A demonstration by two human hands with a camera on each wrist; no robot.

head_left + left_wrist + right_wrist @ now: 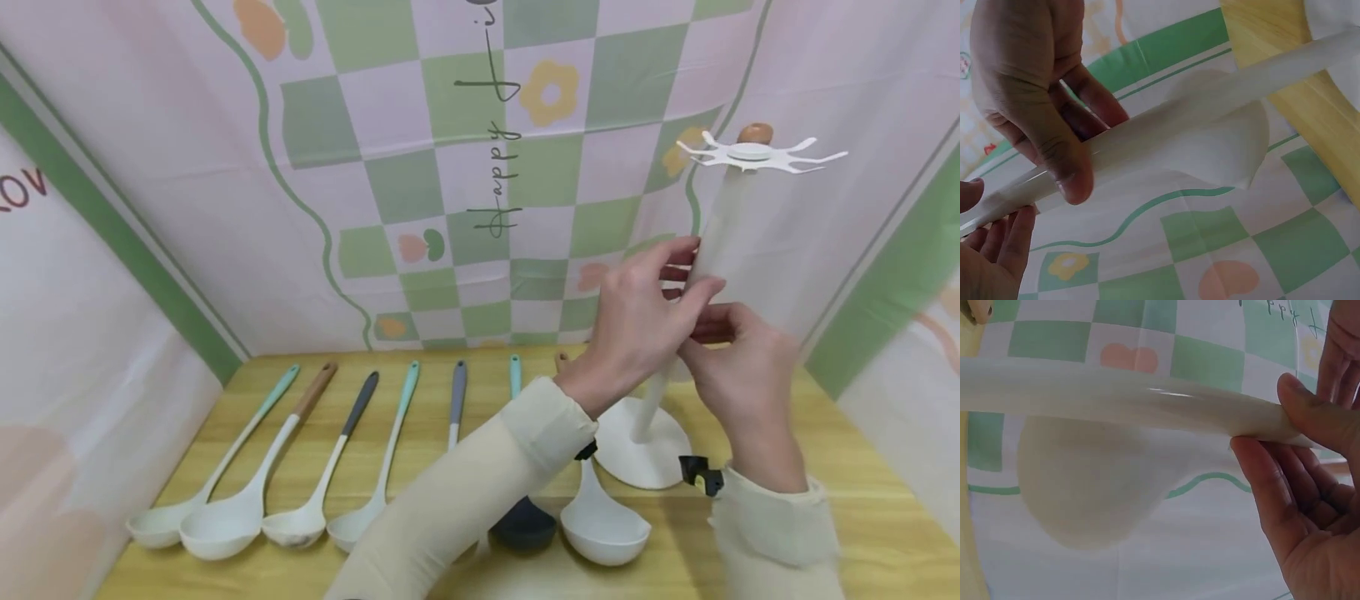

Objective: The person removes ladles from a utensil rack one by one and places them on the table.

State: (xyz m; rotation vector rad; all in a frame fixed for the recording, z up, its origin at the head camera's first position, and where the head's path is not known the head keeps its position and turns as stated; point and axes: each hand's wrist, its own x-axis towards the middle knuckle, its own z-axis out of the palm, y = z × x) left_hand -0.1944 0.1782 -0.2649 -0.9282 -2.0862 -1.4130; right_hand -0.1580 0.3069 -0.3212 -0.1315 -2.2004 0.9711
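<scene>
A white stand has a pole (656,392) rising from a round base (675,446) to a ring of hooks (780,157). My left hand (637,300) grips the pole from the left, its thumb in front and fingertips behind. A little lower, my right hand (750,367) pinches the same pole from the right, between thumb and fingers. In the right wrist view, the right thumb (1297,394) lies over the pole and the fingers are under it. A pale ladle bowl (1085,487) shows behind the pole. A brown rounded tip (755,133) rises just above the hooks.
Several ladles lie in a row on the wooden table (862,467), among them a brown-handled one (225,529), a white-bowled one (603,529) beside the base and a dark-bowled one (525,529). My left sleeve (465,483) covers part of the row. Patterned cloth (472,275) hangs behind.
</scene>
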